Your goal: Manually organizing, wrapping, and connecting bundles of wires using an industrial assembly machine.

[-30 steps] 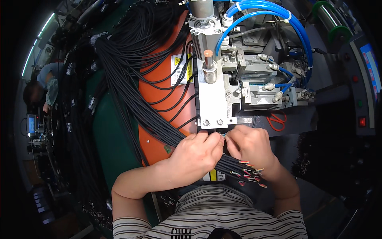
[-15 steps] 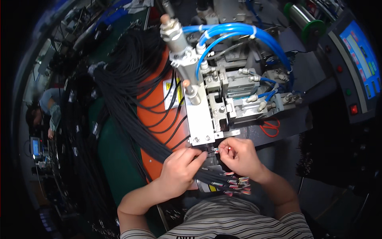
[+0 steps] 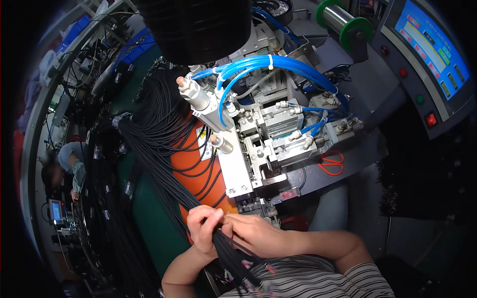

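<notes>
My left hand point(image 3: 202, 229) is wrapped round a bundle of black cables point(image 3: 171, 181), in front of the machine. Right against it, my right hand point(image 3: 253, 233) has its fingers curled in on the same cables; its fingertips are partly hidden. Below both hands the cable ends point(image 3: 241, 268) hang over my striped shirt, showing small coloured wires at their tips. The bundle runs up and left to a thick coil, with several single cables looping over the orange surface point(image 3: 186, 166). Close ahead stands the machine's white plate point(image 3: 236, 171).
Metal cylinders with blue air hoses point(image 3: 298, 69) rise ahead. Red-handled scissors point(image 3: 331, 164) lie on the machine's dark base. A control panel with a screen point(image 3: 432, 47) and buttons stands at right, near a green-flanged spool point(image 3: 344, 22). Another person's arm point(image 3: 75, 169) shows far left.
Both hands have come down and together from the machine's front. The right hand has moved left onto the cable bundle, which the left hand now encircles. The view has shifted.
</notes>
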The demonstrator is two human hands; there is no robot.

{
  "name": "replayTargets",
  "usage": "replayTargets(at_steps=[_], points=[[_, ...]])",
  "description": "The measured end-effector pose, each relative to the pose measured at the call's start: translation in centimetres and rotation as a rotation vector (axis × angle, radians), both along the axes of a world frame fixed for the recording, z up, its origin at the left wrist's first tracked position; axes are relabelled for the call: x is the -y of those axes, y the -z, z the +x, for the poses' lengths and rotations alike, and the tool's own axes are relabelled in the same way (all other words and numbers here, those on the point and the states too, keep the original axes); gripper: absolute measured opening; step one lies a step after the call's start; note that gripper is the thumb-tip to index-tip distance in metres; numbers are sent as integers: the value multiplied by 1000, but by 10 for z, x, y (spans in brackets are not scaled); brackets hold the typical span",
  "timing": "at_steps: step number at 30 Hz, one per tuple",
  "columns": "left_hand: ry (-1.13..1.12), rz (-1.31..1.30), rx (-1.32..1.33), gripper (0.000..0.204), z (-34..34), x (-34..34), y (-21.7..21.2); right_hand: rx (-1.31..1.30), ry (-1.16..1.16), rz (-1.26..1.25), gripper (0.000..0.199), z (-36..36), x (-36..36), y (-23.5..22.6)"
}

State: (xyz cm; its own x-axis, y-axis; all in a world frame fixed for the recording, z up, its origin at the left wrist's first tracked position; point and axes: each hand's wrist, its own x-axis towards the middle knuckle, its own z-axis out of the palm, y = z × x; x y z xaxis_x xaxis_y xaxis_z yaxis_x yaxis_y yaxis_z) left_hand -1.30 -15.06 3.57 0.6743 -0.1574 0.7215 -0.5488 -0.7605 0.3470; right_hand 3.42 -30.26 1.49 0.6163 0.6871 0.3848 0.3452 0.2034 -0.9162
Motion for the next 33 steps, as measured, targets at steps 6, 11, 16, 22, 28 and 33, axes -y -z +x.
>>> replayTargets(at_steps=[6, 11, 16, 22, 28, 33], points=[[3, -54, -140, 44, 0, -2, -1, 97, 134, 37, 23, -1, -2, 4], [182, 64, -252, 52, 13, -16, -11, 150, 212, 41, 28, 7, 11, -1], [228, 68, -411, 55, 7, -21, -12, 193, 174, 51, 26, 18, 17, 7], [218, 9, -301, 39, 5, -12, -7, 31, 229, 93, 24, 5, 24, 10], [117, 130, -350, 22, -4, -9, -5, -798, 312, 256, 13, -1, 38, 0], [126, 67, -287, 23, 7, 8, -7, -376, 260, 10, 12, 0, 42, 16]])
